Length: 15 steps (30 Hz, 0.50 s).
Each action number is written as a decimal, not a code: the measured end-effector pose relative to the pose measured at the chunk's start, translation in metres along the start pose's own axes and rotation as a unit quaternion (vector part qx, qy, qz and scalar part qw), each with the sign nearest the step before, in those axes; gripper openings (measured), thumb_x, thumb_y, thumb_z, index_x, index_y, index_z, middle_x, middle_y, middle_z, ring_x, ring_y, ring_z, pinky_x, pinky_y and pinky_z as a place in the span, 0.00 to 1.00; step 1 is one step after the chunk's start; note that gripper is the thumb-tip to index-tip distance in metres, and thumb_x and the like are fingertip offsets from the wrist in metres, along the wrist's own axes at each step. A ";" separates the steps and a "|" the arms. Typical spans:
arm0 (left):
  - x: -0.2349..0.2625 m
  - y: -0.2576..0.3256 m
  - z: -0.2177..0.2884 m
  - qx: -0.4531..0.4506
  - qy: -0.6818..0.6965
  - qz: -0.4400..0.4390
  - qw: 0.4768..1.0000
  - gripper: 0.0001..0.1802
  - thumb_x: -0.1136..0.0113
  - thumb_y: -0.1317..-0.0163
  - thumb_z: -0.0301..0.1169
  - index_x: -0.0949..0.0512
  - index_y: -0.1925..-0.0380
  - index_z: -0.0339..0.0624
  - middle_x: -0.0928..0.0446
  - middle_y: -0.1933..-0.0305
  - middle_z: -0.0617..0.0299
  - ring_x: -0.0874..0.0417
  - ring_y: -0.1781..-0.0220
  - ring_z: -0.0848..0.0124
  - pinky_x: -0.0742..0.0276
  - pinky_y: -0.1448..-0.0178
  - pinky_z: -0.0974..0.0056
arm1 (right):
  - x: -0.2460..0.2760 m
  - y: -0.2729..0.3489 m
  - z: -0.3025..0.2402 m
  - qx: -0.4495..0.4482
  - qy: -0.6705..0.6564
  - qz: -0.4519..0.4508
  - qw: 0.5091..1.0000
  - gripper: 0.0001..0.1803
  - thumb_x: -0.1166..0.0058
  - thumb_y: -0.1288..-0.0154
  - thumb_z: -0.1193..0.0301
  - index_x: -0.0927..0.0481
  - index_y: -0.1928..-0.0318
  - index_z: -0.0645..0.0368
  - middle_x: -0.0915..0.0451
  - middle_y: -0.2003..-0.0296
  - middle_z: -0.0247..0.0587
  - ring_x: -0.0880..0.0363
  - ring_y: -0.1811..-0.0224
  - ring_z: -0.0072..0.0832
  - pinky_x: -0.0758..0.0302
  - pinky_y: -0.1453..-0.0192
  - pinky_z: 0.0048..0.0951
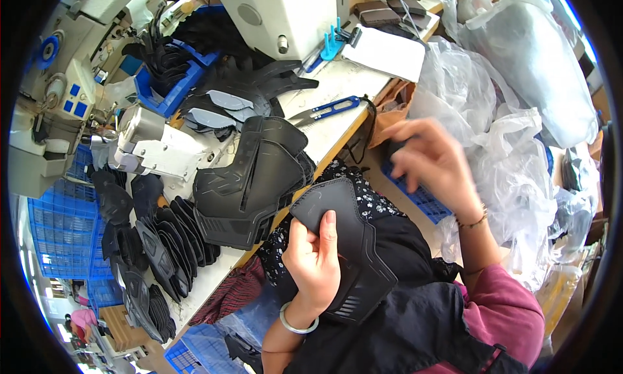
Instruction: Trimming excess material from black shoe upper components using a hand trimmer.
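Note:
My left hand (315,260) pinches a black stitched shoe-upper panel (354,244) between thumb and fingers near its upper corner. The panel has light outline stitching and a grille of slots at its lower end, and rests over my lap. My right hand (435,166) is raised to the right of it, blurred by motion, with its fingers bent and apart. Nothing shows in that hand. On the bench edge to the left lies a stack of similar black panels (253,186).
A sewing machine arm (159,147) and more curved black pieces (172,244) stand at left. Blue-handled thread snips (331,109) lie on the bench (302,101). A blue bin (172,82) holds black parts. Clear plastic bags (506,160) heap up at right, beside a blue crate (425,202).

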State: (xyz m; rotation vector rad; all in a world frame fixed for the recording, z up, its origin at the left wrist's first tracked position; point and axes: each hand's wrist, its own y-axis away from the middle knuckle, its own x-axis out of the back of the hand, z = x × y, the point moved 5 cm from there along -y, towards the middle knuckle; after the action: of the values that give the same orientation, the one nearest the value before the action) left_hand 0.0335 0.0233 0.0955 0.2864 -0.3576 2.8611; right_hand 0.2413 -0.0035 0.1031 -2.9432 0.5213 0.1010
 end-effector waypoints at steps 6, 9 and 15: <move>-0.006 0.001 -0.013 0.040 0.059 -0.051 0.996 0.08 0.47 0.34 0.23 0.26 0.56 0.33 0.26 0.72 0.70 0.36 0.76 0.88 0.41 0.73 0.80 | -0.038 0.009 0.014 0.160 0.237 -0.074 0.956 0.09 0.44 0.39 0.79 0.26 0.58 0.63 0.24 0.66 0.41 0.21 0.70 0.27 0.25 0.69 0.24; -0.008 0.001 -0.019 0.083 0.087 -0.066 0.990 0.10 0.47 0.34 0.24 0.26 0.54 0.32 0.25 0.70 0.69 0.33 0.74 0.87 0.38 0.70 0.80 | -0.029 0.002 0.022 0.203 0.285 0.018 0.937 0.06 0.44 0.40 0.78 0.26 0.64 0.62 0.24 0.69 0.46 0.21 0.70 0.39 0.25 0.69 0.31; -0.011 0.000 -0.022 0.133 0.104 -0.091 0.981 0.11 0.46 0.34 0.25 0.27 0.53 0.32 0.23 0.65 0.66 0.28 0.66 0.86 0.33 0.61 0.79 | -0.042 -0.001 0.007 0.154 0.256 -0.081 0.951 0.11 0.37 0.44 0.70 0.24 0.63 0.60 0.25 0.67 0.39 0.23 0.74 0.30 0.25 0.70 0.26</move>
State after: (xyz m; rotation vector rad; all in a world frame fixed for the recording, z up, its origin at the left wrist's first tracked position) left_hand 0.0399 0.0266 0.0717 0.0592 0.0874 2.7206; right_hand 0.2017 0.0124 0.0999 -2.6665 0.3106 -0.7109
